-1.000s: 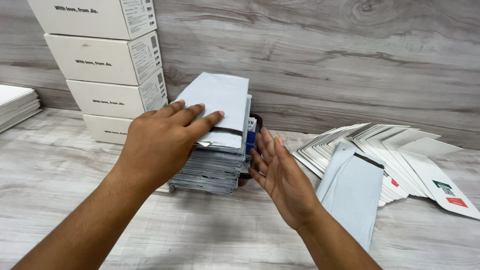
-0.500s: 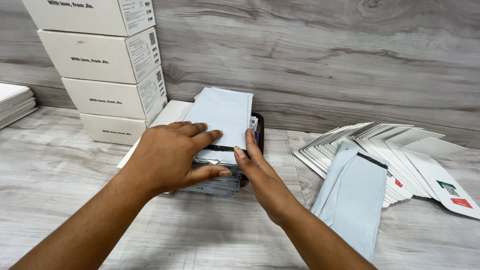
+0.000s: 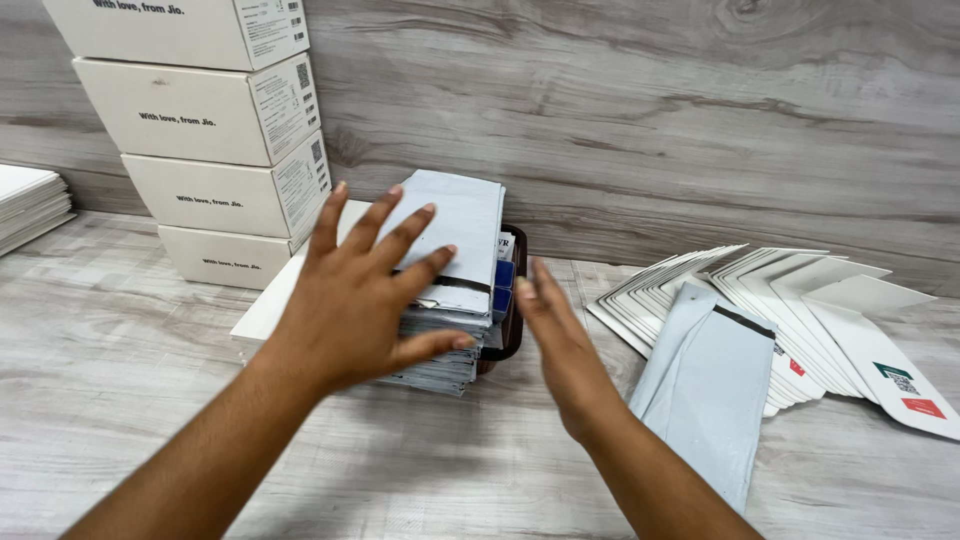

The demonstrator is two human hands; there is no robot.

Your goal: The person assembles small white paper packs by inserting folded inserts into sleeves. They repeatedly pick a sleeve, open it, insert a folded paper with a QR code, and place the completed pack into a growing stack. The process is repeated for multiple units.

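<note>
- The left hand is seen above a tall stack of pale grey plastic mailer bags, fingers spread wide and lifted; its grip is open and nothing is held, though the thumb lies close to the stack's front edge.
- The right hand is held edge-on just beside the stack's right side, fingers straight and together; its grip is likewise open and empty, and whether it touches the stack cannot be told.
- The stack rests near the middle of the grey wood-grain bench, close to the matching wall panel.
- A dark brown holder is partly hidden behind the stack's right side.
- A flat white board lies beneath or beside the stack on the left.
- Four white cardboard boxes are piled at the wall to the left.
- A fanned row of white envelopes is spread on the bench to the right, with one loose pale grey mailer bag lying over its near end.
- A low pile of white sheets sits at the far left edge.
</note>
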